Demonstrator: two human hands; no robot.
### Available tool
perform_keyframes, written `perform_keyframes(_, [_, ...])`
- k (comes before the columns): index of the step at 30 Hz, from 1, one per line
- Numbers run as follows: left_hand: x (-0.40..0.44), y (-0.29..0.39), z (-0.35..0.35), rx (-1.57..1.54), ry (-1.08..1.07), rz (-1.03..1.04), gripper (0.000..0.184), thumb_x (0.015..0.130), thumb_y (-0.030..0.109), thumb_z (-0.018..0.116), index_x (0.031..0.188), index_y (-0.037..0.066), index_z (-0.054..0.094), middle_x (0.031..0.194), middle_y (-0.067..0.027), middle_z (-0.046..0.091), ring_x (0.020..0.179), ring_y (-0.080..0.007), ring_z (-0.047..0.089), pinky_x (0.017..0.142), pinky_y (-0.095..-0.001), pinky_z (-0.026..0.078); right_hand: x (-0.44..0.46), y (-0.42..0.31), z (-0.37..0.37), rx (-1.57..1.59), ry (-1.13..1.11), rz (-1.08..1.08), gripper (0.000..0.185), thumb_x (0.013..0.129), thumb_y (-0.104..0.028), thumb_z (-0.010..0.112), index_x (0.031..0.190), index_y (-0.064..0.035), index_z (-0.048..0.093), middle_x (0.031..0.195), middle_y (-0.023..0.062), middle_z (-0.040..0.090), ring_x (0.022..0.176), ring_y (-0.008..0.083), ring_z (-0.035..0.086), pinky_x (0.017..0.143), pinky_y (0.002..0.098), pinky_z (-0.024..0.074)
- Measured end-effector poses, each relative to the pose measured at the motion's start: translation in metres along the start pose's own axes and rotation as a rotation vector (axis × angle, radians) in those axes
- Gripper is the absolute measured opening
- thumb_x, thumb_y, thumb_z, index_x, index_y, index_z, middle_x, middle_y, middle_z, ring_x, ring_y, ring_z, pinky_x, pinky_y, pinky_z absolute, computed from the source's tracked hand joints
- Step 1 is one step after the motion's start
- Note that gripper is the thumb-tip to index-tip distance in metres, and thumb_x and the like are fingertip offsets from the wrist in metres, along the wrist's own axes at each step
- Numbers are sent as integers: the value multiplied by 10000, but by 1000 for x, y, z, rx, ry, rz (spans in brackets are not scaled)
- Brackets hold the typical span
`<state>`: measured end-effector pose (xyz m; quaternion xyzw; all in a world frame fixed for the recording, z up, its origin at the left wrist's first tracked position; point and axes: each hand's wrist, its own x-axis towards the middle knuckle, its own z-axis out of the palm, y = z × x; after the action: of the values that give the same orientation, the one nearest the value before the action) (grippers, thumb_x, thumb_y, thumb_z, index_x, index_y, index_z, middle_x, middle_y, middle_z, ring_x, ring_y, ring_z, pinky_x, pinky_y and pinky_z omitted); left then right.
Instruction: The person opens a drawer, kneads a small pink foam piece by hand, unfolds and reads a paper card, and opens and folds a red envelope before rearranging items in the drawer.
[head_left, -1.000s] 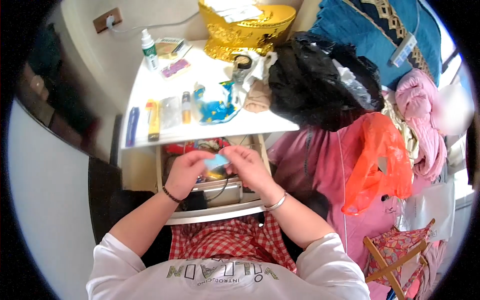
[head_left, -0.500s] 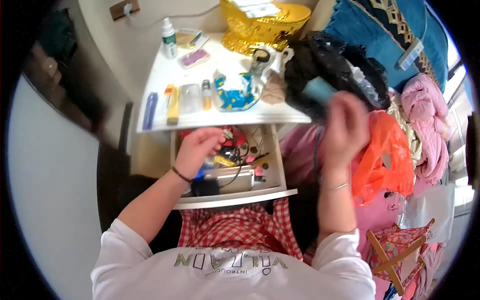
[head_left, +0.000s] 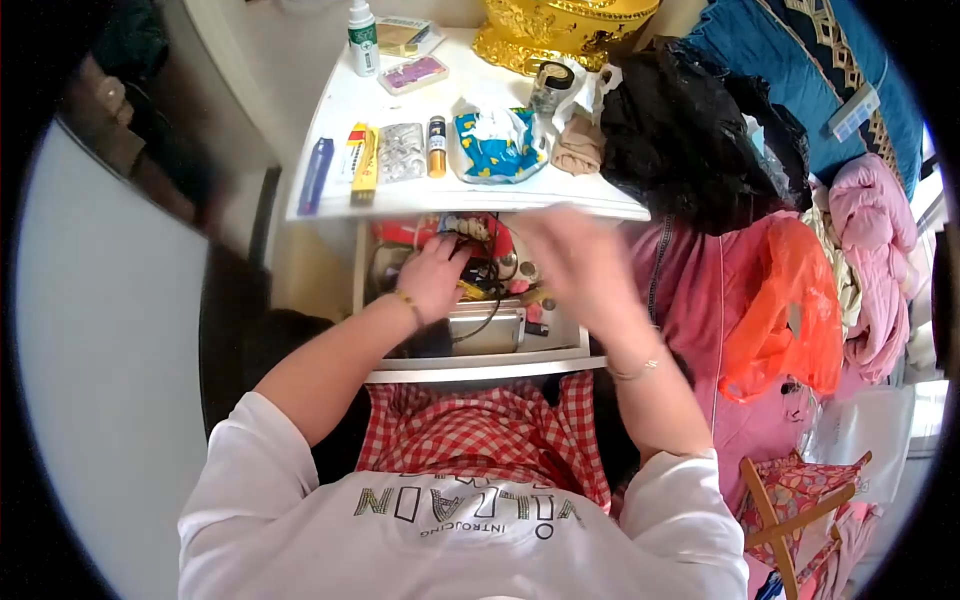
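My left hand [head_left: 432, 284] reaches down into the open drawer [head_left: 480, 368], its fingers bent among the jumbled things there. A black cable [head_left: 492, 310] runs beside the fingertips, and what they grip, if anything, is hidden. Over the drawer's right side, my right hand [head_left: 580, 262] is smeared by motion, so its fingers are unclear. Inside the drawer, a red item [head_left: 398, 231] is at the back, a pale flat case [head_left: 490, 330] lies near the front, and several small pink and dark pieces sit at the right.
On the white tabletop are a blue tissue pack [head_left: 498, 150], a spray bottle [head_left: 362, 42], a yellow box [head_left: 364, 170], a jar [head_left: 551, 88] and a gold ornate container [head_left: 560, 35]. A black plastic bag [head_left: 690, 140] and an orange bag [head_left: 785, 310] stand at the right.
My right hand has swung left from the black bag to above the drawer; the light-blue thing at its fingers no longer shows there. My left hand has gone lower into the drawer.
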<state>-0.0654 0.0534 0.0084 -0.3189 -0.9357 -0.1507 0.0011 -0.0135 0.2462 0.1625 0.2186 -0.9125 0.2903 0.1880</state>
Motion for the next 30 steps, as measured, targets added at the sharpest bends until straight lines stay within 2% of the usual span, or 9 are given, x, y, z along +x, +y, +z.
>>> perform_keyframes(3, [-1,3,-9,28,-49,13,553,697,182,661,1206,60,484,1238,-128,462,1164,-300,402,949,-395,394,-34,49,81,141,-195,32,220,784,-100,597,987,-15,588,935,163,586,872,307,573,782,400,457])
perform_keyframes(5, [-1,3,-16,36,-105,7,565,697,181,672,1216,66,481,1256,-135,452,1165,-305,404,957,-400,393,-47,55,102,-107,-282,118,266,763,-50,574,1024,-2,570,1031,174,558,969,326,533,844,397,440])
perform_keyframes(8, [-3,4,-21,-28,-152,26,557,695,178,679,1206,56,492,1258,-150,455,1148,-312,415,955,-392,395,-43,66,118,-214,-182,19,338,725,-21,561,1061,14,553,1080,174,544,995,349,514,868,395,431])
perform_keyframes(18, [-18,8,-19,-35,-86,120,501,685,119,669,1159,51,521,1152,-149,513,1105,-310,450,928,-395,408,-45,77,132,-47,-340,112,235,697,25,519,919,13,593,954,175,608,970,312,551,833,373,454])
perform_keyframes(21, [-18,9,-21,-33,-119,124,497,693,127,664,1165,66,520,1149,-129,514,1114,-294,447,915,-398,420,-36,79,123,68,-331,371,216,698,27,520,900,10,594,930,176,614,957,315,558,819,382,461])
perform_keyframes(23, [-17,12,-24,-24,-140,110,499,698,132,661,1171,69,516,1150,-122,514,1118,-288,446,907,-403,425,-28,95,126,-19,-89,436,195,702,9,526,883,-1,600,910,175,621,937,320,568,830,389,454])
perform_keyframes(26, [-17,11,-22,-7,-154,106,502,708,138,652,1184,75,508,1148,-113,516,1121,-279,446,894,-413,434,-12,117,142,-299,-76,162,211,744,-22,487,902,-36,626,900,180,613,844,357,573,754,418,468])
perform_keyframes(28, [-18,11,-23,0,-142,114,503,714,140,647,1191,78,504,1143,-110,517,1121,-276,446,888,-417,437,-11,123,152,-431,-244,322,254,768,-68,483,979,-42,621,943,156,617,929,333,561,789,418,463])
perform_keyframes(30, [-19,13,-26,-16,-168,94,506,719,139,641,1200,79,499,1135,-107,521,1115,-275,448,883,-417,438,-10,129,161,-517,-386,373,321,803,-109,464,1097,-43,575,1223,156,501,1118,332,469,910,453,395])
